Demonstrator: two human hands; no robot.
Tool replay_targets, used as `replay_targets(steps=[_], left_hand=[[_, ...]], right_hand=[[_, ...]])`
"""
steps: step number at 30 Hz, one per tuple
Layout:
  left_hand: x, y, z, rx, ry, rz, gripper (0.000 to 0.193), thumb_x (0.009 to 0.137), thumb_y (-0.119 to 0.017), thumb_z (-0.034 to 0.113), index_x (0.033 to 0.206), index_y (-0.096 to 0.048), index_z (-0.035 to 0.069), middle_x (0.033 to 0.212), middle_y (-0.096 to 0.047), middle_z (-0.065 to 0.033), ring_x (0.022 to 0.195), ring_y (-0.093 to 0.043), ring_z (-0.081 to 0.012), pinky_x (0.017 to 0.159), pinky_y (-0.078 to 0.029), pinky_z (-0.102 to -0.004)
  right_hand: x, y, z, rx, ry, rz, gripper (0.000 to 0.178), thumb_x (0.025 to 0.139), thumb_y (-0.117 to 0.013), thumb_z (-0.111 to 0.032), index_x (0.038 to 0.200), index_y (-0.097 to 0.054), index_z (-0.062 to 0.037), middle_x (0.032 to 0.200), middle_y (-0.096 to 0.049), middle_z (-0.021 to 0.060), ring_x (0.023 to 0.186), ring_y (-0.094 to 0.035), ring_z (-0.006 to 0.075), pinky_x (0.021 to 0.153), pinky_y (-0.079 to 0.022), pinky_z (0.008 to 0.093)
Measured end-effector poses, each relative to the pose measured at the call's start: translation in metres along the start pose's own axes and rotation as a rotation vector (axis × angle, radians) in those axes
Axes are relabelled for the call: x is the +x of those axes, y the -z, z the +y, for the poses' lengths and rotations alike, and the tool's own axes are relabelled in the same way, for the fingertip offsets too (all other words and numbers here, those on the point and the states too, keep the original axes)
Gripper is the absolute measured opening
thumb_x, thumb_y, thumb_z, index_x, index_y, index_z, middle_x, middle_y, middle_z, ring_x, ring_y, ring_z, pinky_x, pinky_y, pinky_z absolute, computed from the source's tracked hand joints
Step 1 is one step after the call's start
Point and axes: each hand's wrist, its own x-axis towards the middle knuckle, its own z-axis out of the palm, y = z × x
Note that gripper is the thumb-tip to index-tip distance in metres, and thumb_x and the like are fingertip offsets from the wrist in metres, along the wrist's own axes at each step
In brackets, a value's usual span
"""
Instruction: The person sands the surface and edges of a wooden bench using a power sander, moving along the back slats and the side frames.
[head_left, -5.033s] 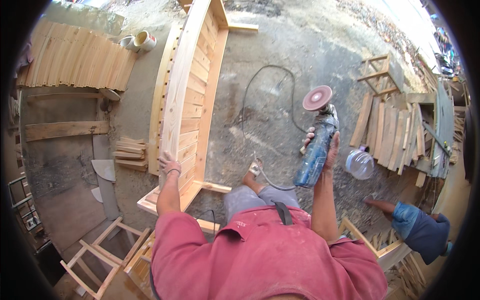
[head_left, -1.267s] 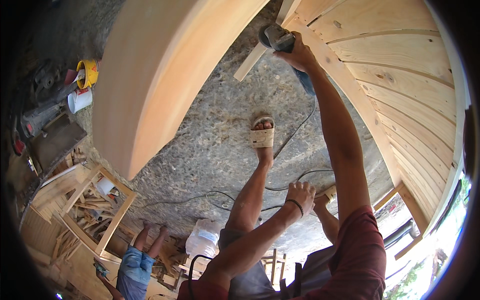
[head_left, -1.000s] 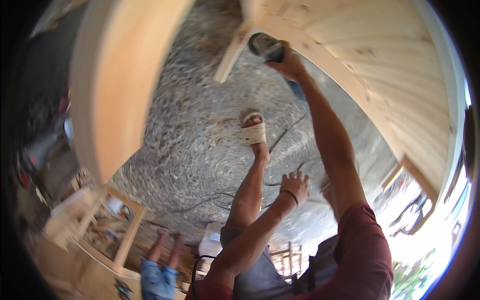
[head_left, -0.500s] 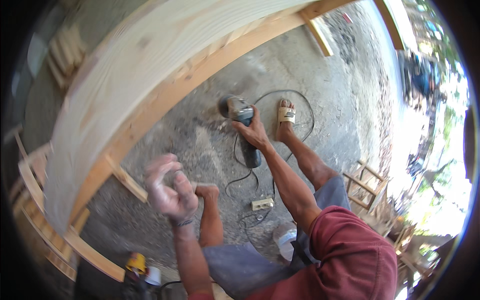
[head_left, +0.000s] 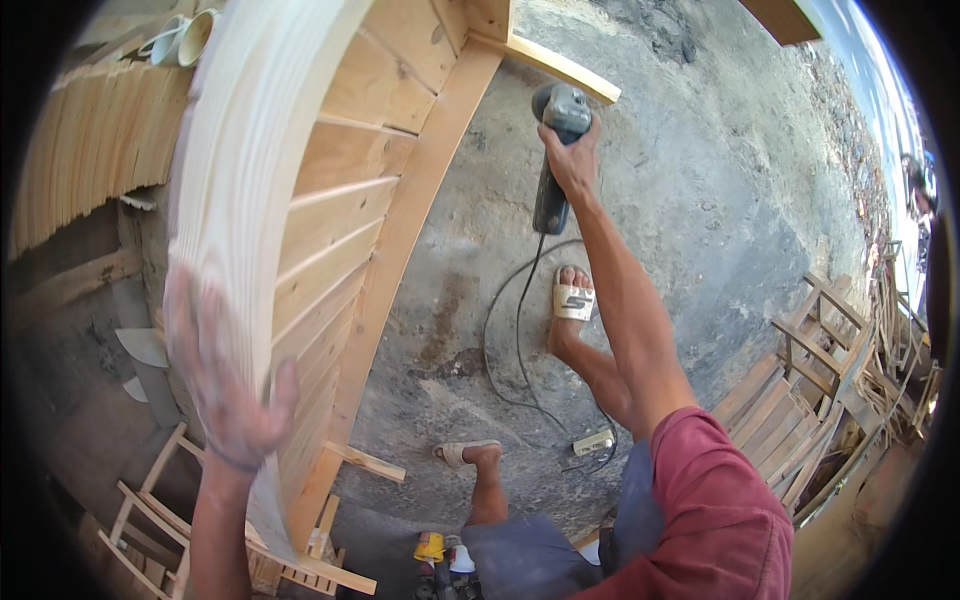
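Note:
My right hand point(head_left: 576, 162) is wrapped round an angle grinder point(head_left: 551, 205), gripping it just behind its head. The tool hangs over the concrete floor, apart from the wood, its disc end pointing away from me. To the left stands a large wooden piece with a wide pale curved top board point(head_left: 250, 130) and slatted planks point(head_left: 335, 235) along its side. Dusty and slightly blurred, my left hand point(head_left: 228, 375) lies along that top board with its fingers stretched out and thumb apart. It holds nothing.
A black cord point(head_left: 487, 320) runs from the grinder across the floor past my sandalled foot point(head_left: 572, 300) to a power strip point(head_left: 593, 442). Short wooden legs point(head_left: 560, 68) jut from the piece. Stacked boards point(head_left: 95, 140) stand at far left, wooden frames point(head_left: 820, 340) at right.
My view has swung, and my feet have shifted. My left hand, raised and half-curled before, now lies flat on the top board. The grinder has moved farther away, still in my right hand.

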Motion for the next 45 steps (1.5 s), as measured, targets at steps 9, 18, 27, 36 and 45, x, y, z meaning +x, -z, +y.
replay_targets(steps=[9,18,27,36,45], left_hand=[[-0.003,0.0,-0.018,-0.066,-0.026,-0.167,0.093,0.085,-0.054,0.039,0.157,-0.012,-0.001,0.159,-0.006,-0.0359,0.149,-0.009,-0.0544,0.117,-0.013,-0.0681],[-0.005,-0.006,-0.02,-0.092,-0.001,-0.166,0.093,0.084,-0.053,0.041,0.159,-0.01,0.007,0.16,-0.004,-0.0328,0.149,-0.006,-0.054,0.115,-0.011,-0.072],[-0.015,-0.003,-0.018,-0.109,0.054,-0.16,0.09,0.088,-0.054,0.045,0.161,-0.01,0.016,0.159,-0.009,-0.0333,0.144,-0.012,-0.0592,0.111,-0.018,-0.075],[-0.02,-0.002,-0.018,-0.065,0.039,-0.158,0.088,0.089,-0.054,0.044,0.16,-0.013,0.013,0.157,-0.015,-0.0342,0.143,-0.016,-0.0586,0.111,-0.018,-0.0746],[-0.012,-0.005,-0.016,-0.079,0.033,-0.148,0.088,0.09,-0.053,0.045,0.161,-0.012,0.014,0.157,-0.014,-0.0353,0.144,-0.016,-0.0583,0.111,-0.019,-0.0731]], right_hand=[[0.134,-0.051,-0.026,-0.054,-0.073,-0.04,0.1,0.08,-0.076,-0.043,0.152,-0.015,-0.0102,0.116,-0.065,0.034,0.107,-0.065,0.0488,0.095,-0.051,0.0485],[0.147,-0.078,-0.031,-0.004,-0.081,0.007,0.101,0.08,-0.076,-0.043,0.152,-0.013,-0.0087,0.116,-0.064,0.036,0.107,-0.064,0.0508,0.096,-0.05,0.0498],[0.15,-0.094,-0.036,-0.046,-0.09,0.001,0.102,0.08,-0.076,-0.051,0.152,-0.016,-0.0112,0.117,-0.064,0.0349,0.107,-0.065,0.0495,0.094,-0.051,0.0494],[0.146,-0.09,-0.036,-0.062,-0.081,0.013,0.102,0.08,-0.076,-0.052,0.152,-0.017,-0.0104,0.115,-0.064,0.0336,0.105,-0.065,0.0502,0.094,-0.051,0.049],[0.13,-0.092,-0.034,-0.063,-0.082,-0.023,0.098,0.08,-0.076,-0.042,0.151,-0.017,-0.0079,0.115,-0.065,0.0352,0.107,-0.064,0.0515,0.094,-0.05,0.0499]])
